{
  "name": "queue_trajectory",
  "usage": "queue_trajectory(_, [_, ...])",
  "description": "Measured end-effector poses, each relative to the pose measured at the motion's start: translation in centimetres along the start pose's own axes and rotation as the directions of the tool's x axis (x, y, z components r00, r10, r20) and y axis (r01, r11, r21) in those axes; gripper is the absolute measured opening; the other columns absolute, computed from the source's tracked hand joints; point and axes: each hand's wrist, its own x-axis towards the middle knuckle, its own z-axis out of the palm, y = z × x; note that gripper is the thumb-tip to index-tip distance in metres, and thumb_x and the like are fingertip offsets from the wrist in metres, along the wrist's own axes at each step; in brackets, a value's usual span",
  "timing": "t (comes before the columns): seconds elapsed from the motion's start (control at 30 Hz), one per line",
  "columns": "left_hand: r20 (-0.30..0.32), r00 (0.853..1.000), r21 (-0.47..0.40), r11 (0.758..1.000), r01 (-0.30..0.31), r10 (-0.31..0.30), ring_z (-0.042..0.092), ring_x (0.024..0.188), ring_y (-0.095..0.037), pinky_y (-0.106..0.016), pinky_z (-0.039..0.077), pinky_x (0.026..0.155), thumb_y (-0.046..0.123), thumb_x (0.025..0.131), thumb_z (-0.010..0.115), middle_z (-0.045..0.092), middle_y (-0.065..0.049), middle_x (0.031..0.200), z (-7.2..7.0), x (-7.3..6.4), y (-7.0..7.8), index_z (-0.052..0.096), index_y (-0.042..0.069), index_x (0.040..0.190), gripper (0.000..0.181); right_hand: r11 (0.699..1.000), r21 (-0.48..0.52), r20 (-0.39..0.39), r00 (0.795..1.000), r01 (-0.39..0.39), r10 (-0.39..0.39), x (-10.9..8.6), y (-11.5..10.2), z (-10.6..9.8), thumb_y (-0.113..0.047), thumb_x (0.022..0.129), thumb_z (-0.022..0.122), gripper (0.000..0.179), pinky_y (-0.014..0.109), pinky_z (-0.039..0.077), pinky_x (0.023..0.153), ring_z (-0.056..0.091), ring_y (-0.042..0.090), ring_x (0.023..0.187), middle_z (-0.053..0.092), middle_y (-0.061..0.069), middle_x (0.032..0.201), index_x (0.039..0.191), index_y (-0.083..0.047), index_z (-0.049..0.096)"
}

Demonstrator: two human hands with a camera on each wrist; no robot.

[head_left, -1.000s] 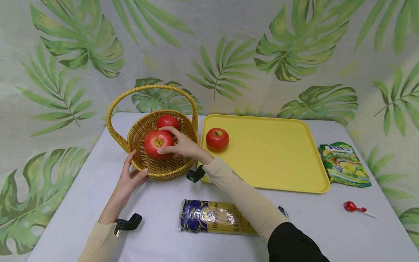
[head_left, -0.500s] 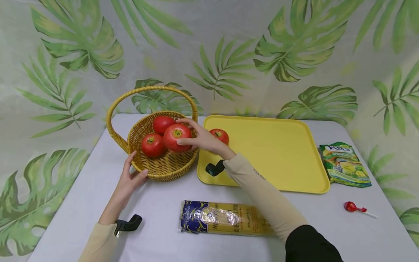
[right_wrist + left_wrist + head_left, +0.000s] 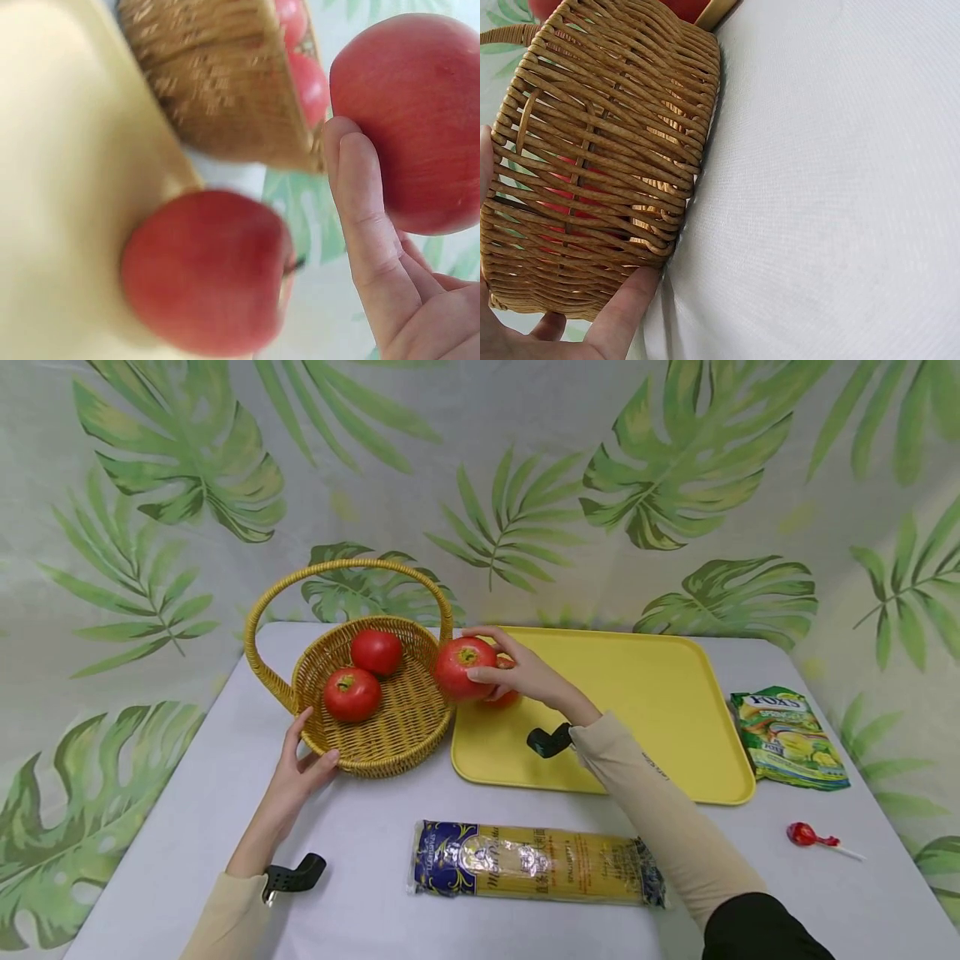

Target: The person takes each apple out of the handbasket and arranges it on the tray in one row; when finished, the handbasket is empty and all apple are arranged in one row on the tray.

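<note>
- Red skin under my right grip point(image 3: 527, 677): I've got the held apple point(image 3: 461, 667) pinched, thumb on the near side, fingers round the far side, and it lies to the left of my palm.
- Right on the border, and to my eye this is the relation that counts: from the head view the held apple overlaps the edges of both the wicker basket point(image 3: 386, 767), on its left, and the yellow tray point(image 3: 637, 710), on its right.
- No long axis to mind; it's nearly round, hollow end up.
- Nearer hand? The right, plainly. Over on the basket's near left, my left grip point(image 3: 300, 770) holds the wicker; the left wrist view shows one digit down by the base.
- Now the tray apple point(image 3: 206, 274): from the head it's mostly covered by the held fruit and my thumb, as if touching. Right wrist view says otherwise: a clear gap, and its stem in sight.
- Inside the basket, the head picks out the rear basket apple point(image 3: 377, 652) and the front basket apple point(image 3: 352, 694); low at my left wrist, the weave lets through mere patches of red.
</note>
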Motion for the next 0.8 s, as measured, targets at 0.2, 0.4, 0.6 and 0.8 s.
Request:
queue_trajectory(0.2, [-0.005, 1.0, 0.018, 1.0, 0.002, -0.002, 0.018, 0.136, -0.047, -0.027, 0.046, 0.092, 0.012, 0.097, 0.056, -0.014, -0.008, 0.155, 0.0, 0.0, 0.1, 0.001, 0.023, 0.154, 0.08, 0.999, 0.008, -0.074, 0.996, -0.044, 0.045, -1.3, 1.1, -2.4, -0.031, 0.09, 0.067, 0.058, 0.051, 0.054, 0.077, 0.063, 0.033, 0.087, 0.045, 0.014, 0.131, 0.142, -0.028, 0.04])
queue_trajectory(0.4, [-0.004, 1.0, 0.014, 1.0, 0.002, -0.002, 0.017, 0.136, -0.047, -0.02, 0.047, 0.087, 0.012, 0.097, 0.056, -0.015, -0.008, 0.155, -0.1, 0.0, 0.0, 0.001, 0.024, 0.154, 0.08, 0.997, 0.023, -0.153, 0.986, -0.069, 0.072, -2.7, 2.2, -4.9, -0.03, 0.091, 0.066, 0.058, 0.056, 0.052, 0.078, 0.064, 0.034, 0.086, 0.044, 0.019, 0.126, 0.142, -0.025, 0.04])
queue_trajectory(0.6, [-0.001, 1.0, 0.02, 1.0, 0.005, -0.005, 0.016, 0.137, -0.046, -0.016, 0.047, 0.085, 0.013, 0.098, 0.056, -0.016, -0.007, 0.155, -0.1, 0.0, 0.1, 0.001, 0.025, 0.154, 0.079, 0.994, 0.034, -0.212, 0.971, -0.106, 0.11, -4.1, 4.0, -7.0, -0.028, 0.094, 0.062, 0.059, 0.055, 0.053, 0.077, 0.065, 0.036, 0.083, 0.041, 0.025, 0.126, 0.146, -0.021, 0.035])
queue_trajectory(0.8, [0.0, 1.0, 0.019, 1.0, 0.006, -0.006, 0.017, 0.137, -0.045, -0.017, 0.047, 0.086, 0.013, 0.098, 0.056, -0.015, -0.007, 0.155, -0.1, 0.0, 0.0, 0.001, 0.026, 0.154, 0.079, 0.988, 0.021, -0.235, 0.96, -0.15, 0.151, -5.2, 5.9, -8.0, -0.028, 0.095, 0.061, 0.058, 0.05, 0.055, 0.075, 0.065, 0.03, 0.083, 0.042, 0.025, 0.128, 0.146, -0.018, 0.034])
